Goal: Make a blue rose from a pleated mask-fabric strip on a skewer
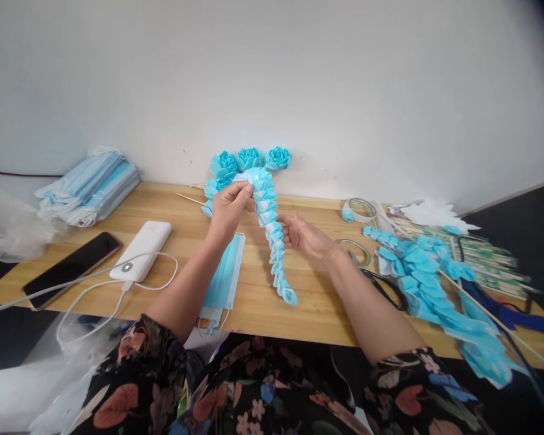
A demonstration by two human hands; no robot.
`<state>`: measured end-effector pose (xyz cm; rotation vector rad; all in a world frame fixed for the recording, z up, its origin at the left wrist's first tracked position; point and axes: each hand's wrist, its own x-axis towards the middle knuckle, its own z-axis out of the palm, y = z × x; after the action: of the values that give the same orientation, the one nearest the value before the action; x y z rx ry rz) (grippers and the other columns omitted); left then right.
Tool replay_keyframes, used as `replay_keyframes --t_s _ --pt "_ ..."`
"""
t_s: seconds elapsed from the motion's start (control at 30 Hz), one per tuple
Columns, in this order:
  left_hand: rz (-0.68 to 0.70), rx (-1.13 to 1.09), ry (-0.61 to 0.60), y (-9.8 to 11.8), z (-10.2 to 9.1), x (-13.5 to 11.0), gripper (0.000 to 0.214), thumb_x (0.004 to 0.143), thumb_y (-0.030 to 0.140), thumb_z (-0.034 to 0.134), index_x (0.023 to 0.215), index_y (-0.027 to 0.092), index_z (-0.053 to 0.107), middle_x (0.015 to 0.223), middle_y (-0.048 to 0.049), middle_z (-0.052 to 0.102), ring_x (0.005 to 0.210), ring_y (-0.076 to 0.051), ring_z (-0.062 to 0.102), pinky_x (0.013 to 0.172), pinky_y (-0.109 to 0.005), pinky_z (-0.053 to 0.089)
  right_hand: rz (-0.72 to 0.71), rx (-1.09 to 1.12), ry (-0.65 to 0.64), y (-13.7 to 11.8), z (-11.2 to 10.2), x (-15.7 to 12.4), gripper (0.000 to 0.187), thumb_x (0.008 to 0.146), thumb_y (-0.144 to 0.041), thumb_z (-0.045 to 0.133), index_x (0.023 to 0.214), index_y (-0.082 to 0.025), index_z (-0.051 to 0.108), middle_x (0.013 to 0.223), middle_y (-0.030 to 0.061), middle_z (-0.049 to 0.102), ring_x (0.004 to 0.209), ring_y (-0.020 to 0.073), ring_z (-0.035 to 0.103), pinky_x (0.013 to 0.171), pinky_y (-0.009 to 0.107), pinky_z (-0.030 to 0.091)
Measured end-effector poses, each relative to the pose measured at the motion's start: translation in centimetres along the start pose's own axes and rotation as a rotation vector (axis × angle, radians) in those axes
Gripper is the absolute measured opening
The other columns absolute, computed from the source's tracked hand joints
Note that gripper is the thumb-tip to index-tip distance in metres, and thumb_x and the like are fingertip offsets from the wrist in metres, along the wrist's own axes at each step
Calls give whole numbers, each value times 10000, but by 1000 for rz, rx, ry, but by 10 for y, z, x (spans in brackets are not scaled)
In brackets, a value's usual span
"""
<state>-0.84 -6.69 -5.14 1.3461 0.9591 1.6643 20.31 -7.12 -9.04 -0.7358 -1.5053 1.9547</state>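
Observation:
A long strip of pleated light-blue mask fabric (274,235) hangs in a curve over the wooden table, its tapered lower end pointing toward me. My left hand (229,208) pinches its upper end between thumb and fingers. Beside the middle of the strip, my right hand (303,235) has curled fingers at the strip's right edge; the fingertips are partly hidden. Just behind my left hand lie several blue fabric roses (278,158), some on thin wooden sticks (191,198). Below my left hand, a flat blue face mask (224,278) rests on the table.
At left are a stack of masks (90,187), a black phone (72,269) and a white power bank (141,251) with a cable. To the right lie a tape roll (362,209), scissors (385,287), more pleated blue strips (424,287) and packaged sticks (489,257). A wall stands behind.

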Motion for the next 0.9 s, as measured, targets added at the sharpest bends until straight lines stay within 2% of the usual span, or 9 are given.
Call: replay_keyframes --t_s 0.17,0.3,0.4,0.47,0.57,0.63,0.73,0.83,0.9 --pt "154 267 -51 -11 -3 3 176 843 311 619 745 175 674 793 -11 623 769 -138 595 745 -262 507 142 -60 -26 -14 -13 -14 809 881 -784 342 1336 -153 564 849 83 737 666 172 681 585 258 528" --pt "233 567 -198 -34 0 -2 183 873 246 568 815 172 724 924 -58 662 942 -195 620 912 -330 479 160 -177 112 -14 -24 -38 737 901 -712 421 1355 -149 566 772 66 712 670 184 668 568 265 512" --pt "244 794 -340 -51 5 -11 223 894 222 537 927 177 753 1084 -104 661 1061 -246 601 963 -380 466 190 -313 274 -8 -27 -58 578 920 -623 481 1259 -184 645 721 35 666 613 150 603 535 254 494" --pt "245 916 -479 -59 9 -17 245 909 229 522 957 184 758 1124 -114 657 1099 -264 587 990 -407 452 232 -369 364 -6 -27 -68 509 920 -593 507 1191 -197 678 755 35 656 597 133 574 521 251 497" --pt "250 1023 -693 -62 12 -22 271 929 245 499 989 194 758 1133 -110 674 1102 -262 594 1003 -407 433 288 -399 447 -4 -29 -74 488 929 -583 498 1187 -205 668 830 49 655 601 133 584 510 260 517" --pt "250 1045 -758 -58 12 -23 288 940 248 476 1010 194 751 1127 -101 694 1084 -250 608 974 -374 434 320 -380 469 -4 -31 -73 512 940 -583 480 1246 -201 629 798 43 639 573 137 590 484 268 522" --pt "174 1071 -679 -48 13 -23 311 954 263 442 941 181 742 1011 -87 732 932 -218 639 810 -305 434 331 -312 462 -2 -33 -70 530 959 -563 462 1323 -192 564 740 30 625 536 136 594 449 255 515" --pt "101 1101 -549 -38 16 -24 329 941 279 448 761 166 700 799 -65 713 711 -179 584 628 -276 329 307 -267 460 0 -30 -65 489 968 -542 467 1303 -197 561 729 23 623 526 122 592 441 230 507" --pt "103 1083 -516 -35 18 -26 338 925 282 466 666 164 648 676 -39 652 621 -154 510 584 -277 256 309 -272 468 1 -28 -62 473 957 -562 481 1245 -201 584 723 18 613 520 119 588 446 235 507"
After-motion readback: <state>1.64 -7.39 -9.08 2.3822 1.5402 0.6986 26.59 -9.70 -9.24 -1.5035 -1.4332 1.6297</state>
